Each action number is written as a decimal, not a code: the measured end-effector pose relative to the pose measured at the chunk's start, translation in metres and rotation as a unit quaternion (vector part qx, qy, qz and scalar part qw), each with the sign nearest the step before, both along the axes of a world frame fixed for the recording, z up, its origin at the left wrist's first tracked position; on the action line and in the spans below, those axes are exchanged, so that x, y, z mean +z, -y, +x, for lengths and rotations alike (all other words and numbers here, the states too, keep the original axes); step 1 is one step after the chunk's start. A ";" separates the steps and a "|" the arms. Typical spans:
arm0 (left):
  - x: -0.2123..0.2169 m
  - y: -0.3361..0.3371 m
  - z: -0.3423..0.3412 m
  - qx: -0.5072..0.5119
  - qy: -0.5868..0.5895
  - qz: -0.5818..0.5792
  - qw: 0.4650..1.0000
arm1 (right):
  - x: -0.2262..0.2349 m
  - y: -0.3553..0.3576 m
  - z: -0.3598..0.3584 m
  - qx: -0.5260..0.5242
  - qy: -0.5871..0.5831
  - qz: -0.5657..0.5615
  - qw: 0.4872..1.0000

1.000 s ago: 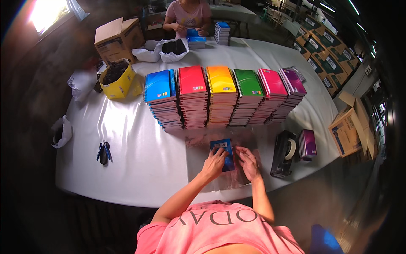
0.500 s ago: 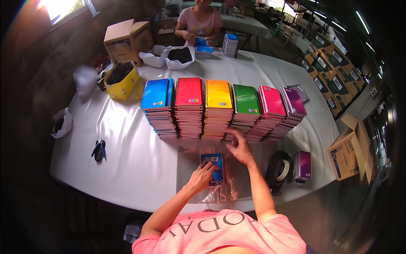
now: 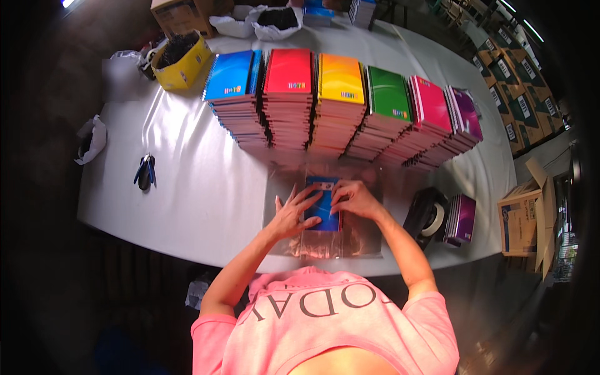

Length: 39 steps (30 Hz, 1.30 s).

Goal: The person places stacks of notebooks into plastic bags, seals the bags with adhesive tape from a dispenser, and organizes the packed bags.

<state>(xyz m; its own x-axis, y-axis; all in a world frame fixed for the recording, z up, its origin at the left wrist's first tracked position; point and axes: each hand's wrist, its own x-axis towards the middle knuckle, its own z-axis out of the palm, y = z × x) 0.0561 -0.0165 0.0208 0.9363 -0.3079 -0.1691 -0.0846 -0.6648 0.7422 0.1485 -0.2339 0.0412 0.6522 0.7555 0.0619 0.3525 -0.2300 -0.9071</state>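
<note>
A blue spiral notebook lies on clear plastic film near the table's front edge, a small pale label at its top. My left hand is open, its spread fingers resting over the notebook's left side. Over the right side, my right hand has its fingers pinched together close to the cover; what they hold, if anything, is too small to make out. Behind the hands stand tall notebook stacks: blue, red, yellow, green, pink and purple.
To the right sit a black tape dispenser and a small purple notebook stack. Blue-handled pliers lie at left. A yellow container and a white bag with black contents are farther back. Cartons stand beyond the right edge.
My right hand has come down from beside the stacks to the blue notebook. My left hand has shifted leftward on it with fingers spread. The view has tipped downward.
</note>
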 end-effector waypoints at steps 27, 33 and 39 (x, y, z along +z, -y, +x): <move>-0.018 -0.001 0.021 0.052 0.062 0.053 0.995 | 0.050 -0.061 -0.037 -0.062 0.158 -0.274 0.946; 0.000 -0.017 0.031 0.005 0.010 -0.052 0.999 | 0.052 -0.050 -0.061 -0.239 0.127 -0.225 0.936; -0.009 -0.019 0.031 0.033 -0.030 -0.168 0.985 | 0.079 0.033 -0.121 -0.541 0.228 -0.114 0.802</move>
